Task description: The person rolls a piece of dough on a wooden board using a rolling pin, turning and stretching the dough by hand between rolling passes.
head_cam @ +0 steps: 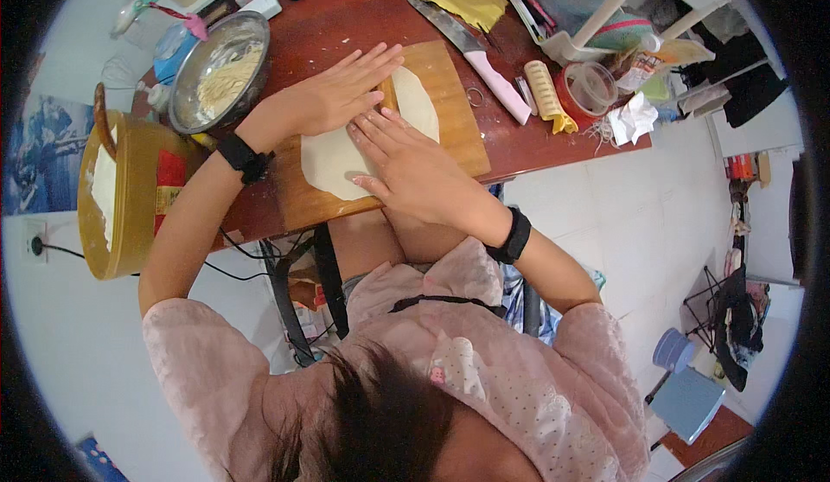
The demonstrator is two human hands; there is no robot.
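Observation:
A flat sheet of pale dough (pixel 334 161) lies on a wooden board (pixel 463 138) at the table's near edge. What looks like a wooden rolling pin (pixel 388 95) shows in part between my hands, on the dough; most of it is hidden. My left hand (pixel 343 90) lies flat over the pin's far part, fingers stretched out towards the upper right. Lower down, my right hand (pixel 412 164) rests flat across the pin and dough, its fingers pointing to the upper left and its thumb over the dough. Neither hand is closed around anything.
A metal bowl of flour (pixel 227 83) and a yellow tub of white powder (pixel 133 203) are on the left. Beyond the board's right side lie a knife with a pink handle (pixel 496 86), a metal ring (pixel 475 97), a ridged roll (pixel 541 83) and a red plastic container (pixel 587 90).

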